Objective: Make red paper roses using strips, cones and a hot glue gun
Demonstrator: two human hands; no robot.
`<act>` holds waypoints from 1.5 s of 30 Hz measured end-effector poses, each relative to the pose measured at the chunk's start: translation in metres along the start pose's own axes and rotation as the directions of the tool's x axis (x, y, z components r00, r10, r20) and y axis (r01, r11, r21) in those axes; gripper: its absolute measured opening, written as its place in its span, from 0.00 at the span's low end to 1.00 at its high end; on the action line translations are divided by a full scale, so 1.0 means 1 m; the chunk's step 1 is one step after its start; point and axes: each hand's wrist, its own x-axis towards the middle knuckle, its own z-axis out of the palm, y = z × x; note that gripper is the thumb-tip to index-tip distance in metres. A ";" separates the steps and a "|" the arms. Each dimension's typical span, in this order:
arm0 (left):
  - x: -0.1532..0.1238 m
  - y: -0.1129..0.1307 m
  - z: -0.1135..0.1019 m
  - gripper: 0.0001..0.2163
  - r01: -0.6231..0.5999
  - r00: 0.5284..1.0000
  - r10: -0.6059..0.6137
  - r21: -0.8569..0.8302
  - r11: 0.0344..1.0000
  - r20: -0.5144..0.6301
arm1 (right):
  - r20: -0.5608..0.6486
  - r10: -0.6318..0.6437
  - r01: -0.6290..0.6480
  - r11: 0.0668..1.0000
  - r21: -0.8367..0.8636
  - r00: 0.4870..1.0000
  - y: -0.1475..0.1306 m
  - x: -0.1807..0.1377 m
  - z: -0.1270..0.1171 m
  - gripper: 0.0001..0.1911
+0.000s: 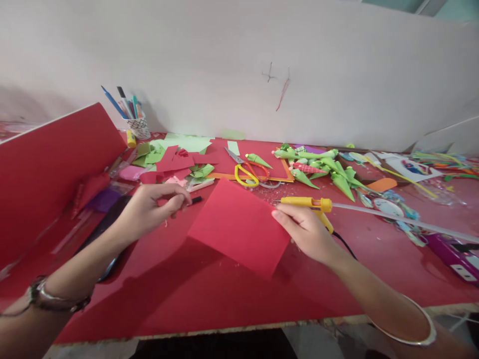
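Note:
My right hand (305, 232) pinches the right corner of a red paper sheet (239, 227), thumb on top. The sheet is tilted and held over the table, its left side free. To the left of the paper is my left hand (159, 209), its fingers curled together. A short black tip (196, 200) shows just past those fingers; whether the hand grips it or it lies behind cannot be told. Just beyond my right hand lies a yellow glue gun (305, 202) with a long clear glue stick (396, 217) at its back.
Scissors (247, 169) with yellow and orange handles lie behind the paper. Green paper cones (329, 169) are heaped right of them, paper scraps (175, 159) to the left. A pen cup (137, 124) stands by the wall. A red board (56, 169) leans left; a purple power strip (454, 257) lies right.

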 end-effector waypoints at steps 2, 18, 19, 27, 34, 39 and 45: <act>-0.002 0.004 0.005 0.14 0.023 0.985 0.036 -0.336 0.942 0.171 | -0.032 0.106 -0.103 0.991 0.091 0.994 0.002 0.000 0.004 0.17; -0.001 0.055 0.053 0.07 0.034 0.998 -0.017 -0.287 0.957 0.063 | -0.054 -0.367 0.351 0.917 -0.189 0.929 -0.017 0.005 0.037 0.21; -0.001 0.059 0.051 0.08 0.018 0.997 0.010 -0.329 0.944 0.082 | -0.001 -0.327 0.324 0.936 -0.140 0.945 -0.021 0.004 0.037 0.22; 0.001 0.066 0.047 0.21 0.059 0.989 0.020 -0.521 0.852 0.146 | 0.193 -0.066 0.069 0.998 -0.009 0.979 -0.039 0.004 0.032 0.28; -0.005 0.059 0.051 0.39 0.201 0.974 -0.132 -0.440 0.875 0.183 | 0.245 -0.102 0.089 0.994 0.061 0.964 -0.039 0.004 0.029 0.25; -0.005 0.059 0.052 0.38 0.222 0.970 -0.154 -0.434 0.873 0.185 | 0.257 -0.091 0.085 0.996 0.036 0.962 -0.043 0.004 0.029 0.28; -0.002 0.069 0.045 0.28 0.242 0.957 -0.121 -0.490 0.837 0.265 | 0.244 -0.066 0.062 0.998 0.024 0.967 -0.041 0.004 0.031 0.24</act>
